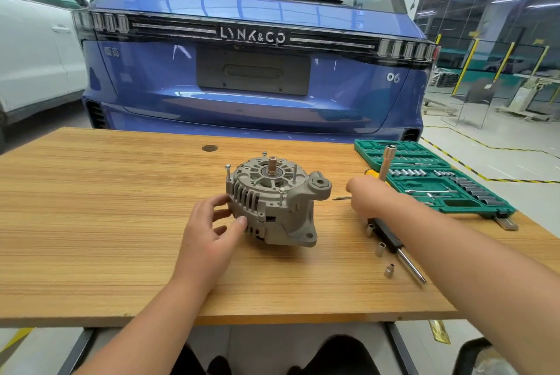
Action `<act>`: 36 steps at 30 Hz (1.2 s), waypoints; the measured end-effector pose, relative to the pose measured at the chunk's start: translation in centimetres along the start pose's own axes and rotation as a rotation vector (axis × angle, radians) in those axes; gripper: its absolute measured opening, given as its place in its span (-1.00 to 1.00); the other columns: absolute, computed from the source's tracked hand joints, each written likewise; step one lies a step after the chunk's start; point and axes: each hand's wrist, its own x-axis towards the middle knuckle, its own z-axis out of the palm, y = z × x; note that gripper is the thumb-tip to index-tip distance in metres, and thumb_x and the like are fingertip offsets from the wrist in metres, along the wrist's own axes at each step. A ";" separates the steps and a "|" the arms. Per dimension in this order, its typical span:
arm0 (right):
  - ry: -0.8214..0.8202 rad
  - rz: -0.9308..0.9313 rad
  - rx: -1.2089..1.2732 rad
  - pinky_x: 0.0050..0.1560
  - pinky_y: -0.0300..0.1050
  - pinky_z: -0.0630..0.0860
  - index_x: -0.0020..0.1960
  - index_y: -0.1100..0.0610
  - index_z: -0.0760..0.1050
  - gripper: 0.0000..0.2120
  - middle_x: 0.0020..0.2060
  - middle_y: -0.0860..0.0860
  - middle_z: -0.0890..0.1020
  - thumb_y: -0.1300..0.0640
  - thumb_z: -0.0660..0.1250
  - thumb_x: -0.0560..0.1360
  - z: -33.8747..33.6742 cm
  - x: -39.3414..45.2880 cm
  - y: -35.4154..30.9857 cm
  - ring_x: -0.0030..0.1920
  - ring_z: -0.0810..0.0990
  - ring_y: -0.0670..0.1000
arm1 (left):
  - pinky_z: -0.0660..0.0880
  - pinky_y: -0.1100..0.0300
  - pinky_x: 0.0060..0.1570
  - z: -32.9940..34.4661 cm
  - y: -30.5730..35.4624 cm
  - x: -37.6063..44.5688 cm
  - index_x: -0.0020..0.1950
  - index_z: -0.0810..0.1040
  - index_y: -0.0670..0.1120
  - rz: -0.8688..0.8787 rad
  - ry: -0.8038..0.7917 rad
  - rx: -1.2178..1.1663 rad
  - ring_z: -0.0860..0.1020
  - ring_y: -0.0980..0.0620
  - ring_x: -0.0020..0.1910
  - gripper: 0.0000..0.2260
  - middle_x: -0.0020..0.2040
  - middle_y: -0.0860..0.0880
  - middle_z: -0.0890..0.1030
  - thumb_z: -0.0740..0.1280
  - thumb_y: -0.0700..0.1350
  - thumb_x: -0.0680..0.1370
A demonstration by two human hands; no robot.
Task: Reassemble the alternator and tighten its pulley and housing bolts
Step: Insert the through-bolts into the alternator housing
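- The alternator [274,203] sits mid-table [106,223], shaft [271,164] pointing up and a little away from us.
- Four housing bolts [282,196] stand proud of the casing, none of them run down yet by the look of it; no pulley in sight on the shaft.
- Left hand [212,227] is on the near-left side of the casing, thumb and fingertips curled against the vented wall, steadying it.
- Right hand [368,197] is out to the right, well apart from the alternator, curled round a tool: a metal socket driver [386,162] stands up out of the fist, and a thin tip [342,198] pokes out toward the alternator. Whether that tip is part of the same tool, I can't tell.
- Key relation: the bolts stand upright, to the left of the right hand, so the driver must swing left and come down along a bolt's axis. The bolt on the near right of the casing is closest to it.
- Loose sockets [380,249] and a ratchet [403,256] lie near-right; the green socket case [439,180] is far right.
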 end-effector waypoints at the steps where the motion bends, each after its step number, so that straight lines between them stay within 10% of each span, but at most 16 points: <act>1: -0.020 0.006 -0.074 -0.07 0.02 0.60 0.28 0.16 0.53 -0.68 0.02 0.10 0.58 0.31 0.18 0.59 0.4 0.5 -0.3 -0.01 0.58 0.15 | 0.56 0.16 0.13 0.0 0.3 -0.2 0.33 0.49 0.20 0.042 -0.011 0.034 0.53 0.28 0.23 -0.55 0.17 0.37 0.49 0.48 0.14 0.46; 7: -0.016 -0.016 -0.299 -0.20 0.07 0.49 0.24 0.10 0.49 -0.77 -0.11 0.04 0.50 0.23 0.17 0.63 1.9 1.8 -0.9 0.00 0.57 0.14 | 0.42 0.31 0.18 0.0 1.4 -0.6 0.30 0.41 0.35 0.191 -0.062 0.243 0.43 0.37 0.26 -0.46 0.22 0.39 0.42 0.39 0.37 0.35; 11: 0.000 -0.039 -0.258 -0.19 0.01 0.51 0.20 0.11 0.50 -0.81 -0.21 -0.01 0.44 0.22 0.23 0.62 1.6 1.5 -1.1 -0.06 0.58 0.11 | 0.24 0.30 0.35 0.4 1.4 0.0 0.69 0.08 -0.02 0.031 -0.223 0.433 0.22 0.17 0.51 0.15 0.53 0.16 0.18 0.29 0.54 0.25; 16: 0.217 0.072 0.599 -0.22 -0.13 0.56 0.13 0.08 0.56 -0.87 -0.15 0.01 0.62 0.12 0.30 0.61 0.4 -0.3 -1.5 -0.14 0.60 0.00 | 0.13 0.03 0.57 1.2 1.6 1.0 0.67 -0.33 0.07 -0.115 -0.345 0.428 -0.02 0.09 0.66 0.34 0.69 0.16 -0.12 0.32 0.58 0.14; 20: 0.356 0.027 1.397 0.02 -0.03 0.67 0.16 0.05 0.53 -0.82 -0.08 0.04 0.66 0.22 0.22 0.64 -3.0 -3.5 -4.6 -0.02 0.67 -0.02 | 0.28 -0.04 0.54 1.3 1.5 1.2 0.67 -0.26 0.14 -0.135 -0.328 0.355 0.18 0.09 0.61 0.25 0.67 0.14 0.12 0.37 0.51 0.21; 26: 0.421 -0.079 1.365 -0.15 -0.08 0.62 0.15 0.06 0.51 -0.81 -0.14 0.04 0.67 0.23 0.20 0.62 -3.8 -8.1 -8.2 -0.14 0.68 -0.11 | 0.32 0.13 0.32 1.2 1.7 0.0 0.65 0.10 0.11 -0.064 -0.178 0.326 0.30 0.19 0.41 -0.02 0.45 0.21 0.32 0.48 0.32 0.35; 31: 0.164 -0.065 1.727 -0.24 -0.20 0.64 0.10 0.14 0.54 -0.81 -0.07 0.16 0.66 0.36 0.24 0.60 -3.9 -10.9 -8.7 -0.17 0.73 -0.04 | 0.50 0.02 0.21 0.4 0.9 0.5 0.57 0.25 0.01 -0.174 0.042 0.184 0.49 0.07 0.29 -0.31 0.37 0.08 0.46 0.50 0.01 0.53; 36: 0.219 -0.211 1.551 -0.29 -0.18 0.64 0.01 0.14 0.58 -0.88 -0.24 0.08 0.71 0.33 0.37 0.57 -4.7 -12.1 -7.6 -0.22 0.73 0.02 | 0.58 -0.08 0.19 -0.5 0.1 1.2 0.29 0.50 0.07 -0.370 0.248 -0.050 0.61 0.01 0.14 -0.71 0.16 0.07 0.61 0.38 0.11 0.62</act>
